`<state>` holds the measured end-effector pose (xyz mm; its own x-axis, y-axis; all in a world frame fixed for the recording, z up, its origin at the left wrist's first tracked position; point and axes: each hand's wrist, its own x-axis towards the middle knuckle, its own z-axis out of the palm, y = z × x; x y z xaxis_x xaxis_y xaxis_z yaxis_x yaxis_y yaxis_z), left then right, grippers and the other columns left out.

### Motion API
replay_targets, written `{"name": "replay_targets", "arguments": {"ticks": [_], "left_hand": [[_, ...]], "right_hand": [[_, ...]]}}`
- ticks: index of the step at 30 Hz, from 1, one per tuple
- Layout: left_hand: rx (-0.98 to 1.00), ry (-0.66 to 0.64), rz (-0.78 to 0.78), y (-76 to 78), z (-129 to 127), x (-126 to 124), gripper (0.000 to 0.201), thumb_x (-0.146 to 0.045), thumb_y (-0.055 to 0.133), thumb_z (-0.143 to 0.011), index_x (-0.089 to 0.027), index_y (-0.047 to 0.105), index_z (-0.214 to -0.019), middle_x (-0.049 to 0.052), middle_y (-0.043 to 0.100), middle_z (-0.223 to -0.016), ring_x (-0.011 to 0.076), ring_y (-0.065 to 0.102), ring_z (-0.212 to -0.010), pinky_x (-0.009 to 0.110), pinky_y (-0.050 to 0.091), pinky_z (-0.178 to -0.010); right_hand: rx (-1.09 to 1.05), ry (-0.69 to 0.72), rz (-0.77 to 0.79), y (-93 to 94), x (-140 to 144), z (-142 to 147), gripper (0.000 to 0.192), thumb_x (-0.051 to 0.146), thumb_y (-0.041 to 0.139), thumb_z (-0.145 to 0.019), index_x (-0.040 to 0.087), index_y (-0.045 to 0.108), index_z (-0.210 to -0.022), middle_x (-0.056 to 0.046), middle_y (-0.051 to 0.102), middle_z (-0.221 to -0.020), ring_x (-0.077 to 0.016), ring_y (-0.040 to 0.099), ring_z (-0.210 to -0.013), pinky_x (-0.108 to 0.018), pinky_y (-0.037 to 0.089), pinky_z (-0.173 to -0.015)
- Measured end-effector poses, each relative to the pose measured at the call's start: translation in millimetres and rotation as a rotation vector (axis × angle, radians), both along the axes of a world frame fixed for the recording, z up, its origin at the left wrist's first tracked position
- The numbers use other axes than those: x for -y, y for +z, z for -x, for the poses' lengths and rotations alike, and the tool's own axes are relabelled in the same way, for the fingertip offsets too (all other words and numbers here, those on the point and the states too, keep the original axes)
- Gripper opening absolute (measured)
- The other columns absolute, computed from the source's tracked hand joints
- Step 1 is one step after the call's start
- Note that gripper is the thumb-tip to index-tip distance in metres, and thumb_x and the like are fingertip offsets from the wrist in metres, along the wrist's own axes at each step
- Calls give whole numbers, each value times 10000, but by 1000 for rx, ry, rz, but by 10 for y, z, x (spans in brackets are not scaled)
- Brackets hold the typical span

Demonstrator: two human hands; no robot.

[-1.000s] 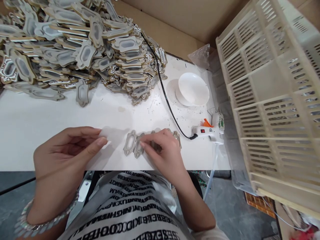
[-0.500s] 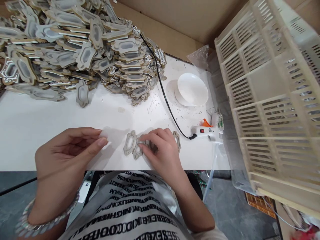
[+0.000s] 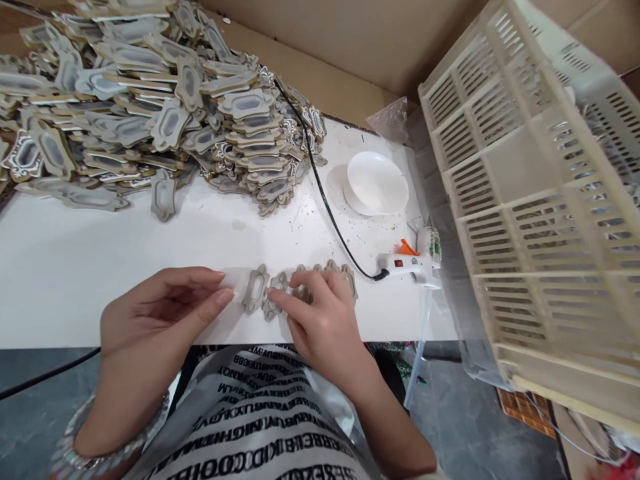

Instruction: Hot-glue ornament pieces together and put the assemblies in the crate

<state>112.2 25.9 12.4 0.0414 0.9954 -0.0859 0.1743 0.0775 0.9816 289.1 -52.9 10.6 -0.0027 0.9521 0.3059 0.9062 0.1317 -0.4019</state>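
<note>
"Head camera, and we're on a row of flat grey frame-shaped pieces [image 3: 271, 309], each with an elongated opening, lying near the front edge of the white tabletop [image 3: 75, 247]!"

"What's the right hand [image 3: 325, 310] doing?"

"A fingertip is on the second piece from the left. The other fingers curl over the row; I can't tell whether they grip anything."

"And the left hand [image 3: 170, 327]?"

"Thumb and fingers pinched together on a thin whitish translucent scrap [image 3: 231, 279], just left of the row!"

"Farther out?"

"White glue gun [image 3: 407, 264] with a red switch to the right, its black cord [image 3: 325, 197] curving back to a great heap of similar grey-and-tan frames [image 3: 145, 107]. White round bowl [image 3: 377, 185] behind the gun, slatted cream plastic crate [image 3: 500, 170] at far right!"
</note>
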Motion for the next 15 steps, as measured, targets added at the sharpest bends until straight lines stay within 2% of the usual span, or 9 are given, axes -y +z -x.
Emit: {"name": "replay_targets", "arguments": {"ticks": [5,8,10,15], "left_hand": [[-39,28,-10,-10,22,3,220,-309,865,-624,-255,758,-808,-37,749,-778,65,681,-646,37,530,-600],[-42,31,7,-3,5,13,240,-317,874,-603,-243,750,-796,-27,743,-760,86,682,-640,74,552,-586],[-50,-1,14,10,-22,24,247,-329,872,-606,-249,745,-802,-24,738,-746,103,680,-628,108,569,-571],[-23,-140,35,64,-121,71,186,-335,839,-659,-254,712,-767,-11,720,-720,150,692,-627,194,606,-561]], "right_hand": [[93,-17,-61,-70,46,-17,325,30,551,-892,215,729,-1090,-58,699,-1037,-221,491,-863,-360,441,-753],[77,-23,-84,-66,32,-21,316,45,557,-894,206,721,-1111,-63,704,-1029,-224,493,-841,-371,453,-765],[-28,-55,-114,-23,10,-12,278,83,560,-922,196,717,-1122,-68,699,-999,-219,508,-837,-366,467,-772],[-531,-78,-144,136,-74,41,91,186,661,-929,190,705,-1009,-22,713,-910,-164,616,-867,-309,477,-791]]}}
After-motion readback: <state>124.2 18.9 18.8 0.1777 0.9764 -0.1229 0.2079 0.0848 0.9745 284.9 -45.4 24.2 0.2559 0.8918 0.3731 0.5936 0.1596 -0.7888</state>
